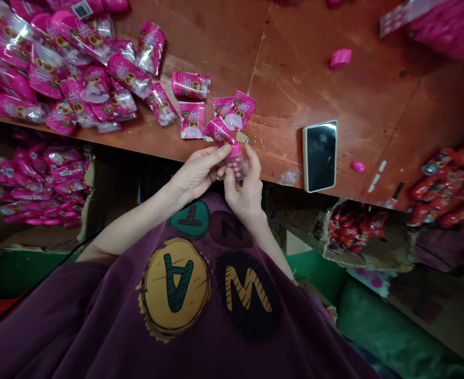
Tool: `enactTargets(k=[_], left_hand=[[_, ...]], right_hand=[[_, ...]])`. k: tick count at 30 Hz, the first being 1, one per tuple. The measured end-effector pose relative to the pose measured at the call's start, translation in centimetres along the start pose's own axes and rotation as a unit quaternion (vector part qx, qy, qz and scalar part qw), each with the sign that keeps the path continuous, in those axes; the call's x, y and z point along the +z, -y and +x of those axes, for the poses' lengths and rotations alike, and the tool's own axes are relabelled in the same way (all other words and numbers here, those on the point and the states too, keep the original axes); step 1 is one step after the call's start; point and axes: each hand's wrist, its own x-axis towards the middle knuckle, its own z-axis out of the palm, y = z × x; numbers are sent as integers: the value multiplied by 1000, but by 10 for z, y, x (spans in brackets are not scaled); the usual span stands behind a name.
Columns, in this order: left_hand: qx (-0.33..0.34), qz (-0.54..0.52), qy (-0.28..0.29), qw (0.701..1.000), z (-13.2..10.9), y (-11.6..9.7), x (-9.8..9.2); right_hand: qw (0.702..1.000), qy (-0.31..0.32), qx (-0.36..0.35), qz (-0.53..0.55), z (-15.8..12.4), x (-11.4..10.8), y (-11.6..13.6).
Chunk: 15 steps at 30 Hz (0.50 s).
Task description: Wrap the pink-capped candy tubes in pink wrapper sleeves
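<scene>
My left hand (198,171) and my right hand (244,187) meet at the near edge of the red-brown table (295,79). Between them I hold a small clear tube of pink candies (235,160) with a pink printed wrapper (219,130) around its top. My right hand's fingers wrap the tube; my left hand's fingertips pinch the wrapper. Flat pink wrappers (192,120) lie on the table just beyond my hands, and a wrapped tube (190,85) lies on its side behind them.
A heap of pink wrapped tubes (58,63) covers the table's left. A phone (320,156) lies to the right, near a pink candy (358,167) and a pink cap (341,57). Boxes below hold pink packs (38,184) and red packs (350,223).
</scene>
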Motion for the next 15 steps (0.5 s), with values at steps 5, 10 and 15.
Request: enactTargets(k=[5,10,15], left_hand=[[2,38,-34,999,-2,0,2],[28,46,18,998,-5,2,-3],[30,59,6,998,-3,-2,-3]], right_hand=[[992,32,49,111,3,1,9],[941,103,171,271,7,-2,19],[946,84,166,264,8,-7,17]])
